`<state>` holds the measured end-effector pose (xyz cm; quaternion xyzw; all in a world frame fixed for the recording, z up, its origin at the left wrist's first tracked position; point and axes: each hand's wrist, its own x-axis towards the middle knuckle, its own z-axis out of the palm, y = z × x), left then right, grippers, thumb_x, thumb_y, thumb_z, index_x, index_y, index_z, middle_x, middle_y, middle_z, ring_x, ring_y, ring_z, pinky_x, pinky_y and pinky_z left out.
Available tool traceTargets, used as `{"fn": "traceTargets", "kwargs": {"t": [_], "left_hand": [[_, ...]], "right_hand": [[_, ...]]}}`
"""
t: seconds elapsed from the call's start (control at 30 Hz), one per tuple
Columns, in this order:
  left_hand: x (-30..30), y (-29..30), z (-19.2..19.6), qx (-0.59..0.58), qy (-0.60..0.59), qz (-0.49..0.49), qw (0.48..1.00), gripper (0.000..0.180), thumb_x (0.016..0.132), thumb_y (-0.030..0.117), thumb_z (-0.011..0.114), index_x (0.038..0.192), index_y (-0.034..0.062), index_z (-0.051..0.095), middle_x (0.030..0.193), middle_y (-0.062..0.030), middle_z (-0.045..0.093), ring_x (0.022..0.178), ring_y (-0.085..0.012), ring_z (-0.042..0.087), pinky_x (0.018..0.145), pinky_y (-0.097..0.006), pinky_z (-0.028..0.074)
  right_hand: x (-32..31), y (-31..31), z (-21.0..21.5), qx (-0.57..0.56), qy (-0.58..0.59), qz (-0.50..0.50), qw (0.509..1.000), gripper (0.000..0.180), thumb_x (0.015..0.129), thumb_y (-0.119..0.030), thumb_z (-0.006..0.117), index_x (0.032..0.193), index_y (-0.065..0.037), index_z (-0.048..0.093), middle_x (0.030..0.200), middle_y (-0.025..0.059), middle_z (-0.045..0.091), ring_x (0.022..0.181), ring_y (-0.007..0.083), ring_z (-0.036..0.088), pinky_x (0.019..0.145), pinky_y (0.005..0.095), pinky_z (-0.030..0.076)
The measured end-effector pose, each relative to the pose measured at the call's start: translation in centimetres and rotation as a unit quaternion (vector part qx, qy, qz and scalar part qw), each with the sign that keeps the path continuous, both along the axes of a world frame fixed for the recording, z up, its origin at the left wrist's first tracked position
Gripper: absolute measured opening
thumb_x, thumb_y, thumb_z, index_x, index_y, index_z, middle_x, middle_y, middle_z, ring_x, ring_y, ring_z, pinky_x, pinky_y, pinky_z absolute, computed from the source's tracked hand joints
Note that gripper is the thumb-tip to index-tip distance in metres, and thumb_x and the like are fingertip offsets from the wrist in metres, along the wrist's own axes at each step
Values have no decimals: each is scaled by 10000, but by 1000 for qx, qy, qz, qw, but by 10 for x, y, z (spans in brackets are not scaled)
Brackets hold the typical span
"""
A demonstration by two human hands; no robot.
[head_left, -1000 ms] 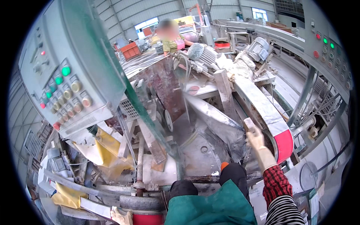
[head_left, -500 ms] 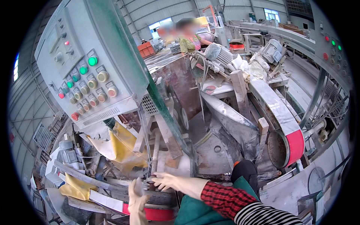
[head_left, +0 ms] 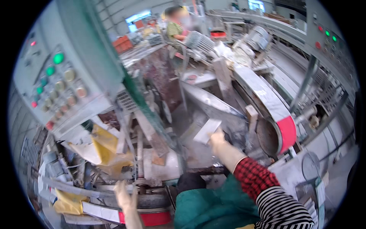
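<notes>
My right hand [head_left: 218,140], in a cream glove, reaches out ahead and grips the near end of a white rectangular tile [head_left: 207,131]. The tile is tilted and hangs over the grey, dusty area in front of the curved metal sheet [head_left: 207,100]. My left hand [head_left: 126,196], gloved alike, is held up at the lower left with its fingers apart and nothing in them. Right behind that hand runs a belt [head_left: 154,218] with a red covering on its curved end.
A control panel [head_left: 57,93] with lit buttons stands at upper left on a green post [head_left: 143,103]. At right a second belt [head_left: 286,131] curves round a drum, near a wooden post [head_left: 251,118]. Yellow sheeting [head_left: 105,143] hangs at left. A co-worker [head_left: 175,28] is farther back.
My right hand has moved from beside my left hand away to the right and forward, and now holds the white tile. My left hand has shifted slightly left. The view has swung right.
</notes>
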<state>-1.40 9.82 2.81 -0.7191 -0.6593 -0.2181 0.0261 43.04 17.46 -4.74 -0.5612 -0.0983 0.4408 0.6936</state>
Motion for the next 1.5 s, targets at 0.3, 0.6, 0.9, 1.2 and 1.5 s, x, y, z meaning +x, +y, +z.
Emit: {"fn": "traceTargets", "kwargs": {"t": [0.3,0.6,0.9,1.2,1.5], "left_hand": [[-92,-72,-45,13,215,171,961,476,912,446,545,1228,98,624,1253,-214,574,1173,-381,514,991,-481,409],[-87,-69,-40,77,228,160,957,399,902,385,581,1137,75,668,1153,-203,632,1101,-371,571,963,-476,430],[-88,-72,-49,98,223,159,957,381,898,378,592,1091,64,689,1118,-198,650,1093,-361,581,958,-464,441],[-74,-71,-56,103,167,144,970,396,911,392,577,1099,60,682,1143,-225,630,1112,-388,563,969,-478,430],[-62,-87,-43,121,155,173,965,403,917,382,561,1116,47,662,1161,-234,616,1095,-399,565,961,-486,434]], "right_hand": [[259,-178,12,-35,-144,-321,935,645,825,16,609,1393,-148,352,1145,127,582,941,260,641,698,378,555],[354,-224,-57,-88,-193,-365,907,422,814,53,561,1215,-66,505,1049,112,605,803,242,630,597,343,535],[396,-212,-98,-211,-302,-385,846,350,780,0,639,1119,-29,555,909,108,612,699,218,595,510,340,456],[409,-231,-87,-408,-464,-254,745,436,779,-142,674,1180,0,578,1112,221,630,1008,323,603,844,403,460],[380,-231,-42,-560,-591,101,571,237,873,-301,593,975,-86,587,784,132,633,695,276,622,579,402,464]]}}
